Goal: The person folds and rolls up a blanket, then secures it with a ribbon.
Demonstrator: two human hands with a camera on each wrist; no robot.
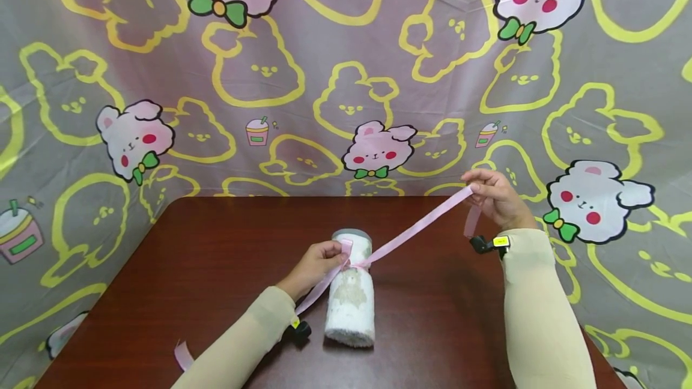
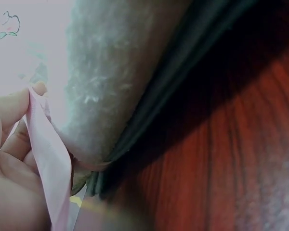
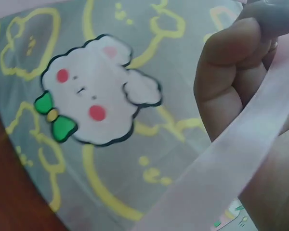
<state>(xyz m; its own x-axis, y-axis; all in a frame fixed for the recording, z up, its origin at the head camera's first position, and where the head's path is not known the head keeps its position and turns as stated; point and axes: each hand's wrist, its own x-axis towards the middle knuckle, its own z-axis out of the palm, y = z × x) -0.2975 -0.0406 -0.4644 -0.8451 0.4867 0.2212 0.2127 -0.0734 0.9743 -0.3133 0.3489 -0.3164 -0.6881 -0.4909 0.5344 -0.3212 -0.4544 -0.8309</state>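
Note:
A white fuzzy cylinder (image 1: 351,305), with a beige patch and a grey top end, lies on the table with a pink ribbon (image 1: 418,226) cinched round its narrowed part. My left hand (image 1: 319,263) pinches a short upright fold of the ribbon beside that cinch. From there a tail of ribbon runs down toward my left wrist. In the left wrist view, the ribbon (image 2: 49,154) drapes from thumb and fingertips close to the white pile (image 2: 106,72). My right hand (image 1: 500,200), raised to the right, pinches the other length, stretched straight from the cinch. Its loose end hangs below the fingers.
The dark red wooden table (image 1: 216,239) reaches back to a grey curtain (image 1: 303,119) printed with rabbits and yellow outlines. A ribbon end (image 1: 184,356) shows beside my left sleeve. Black wrist cameras sit on the left (image 1: 300,332) and right (image 1: 480,244) cuffs.

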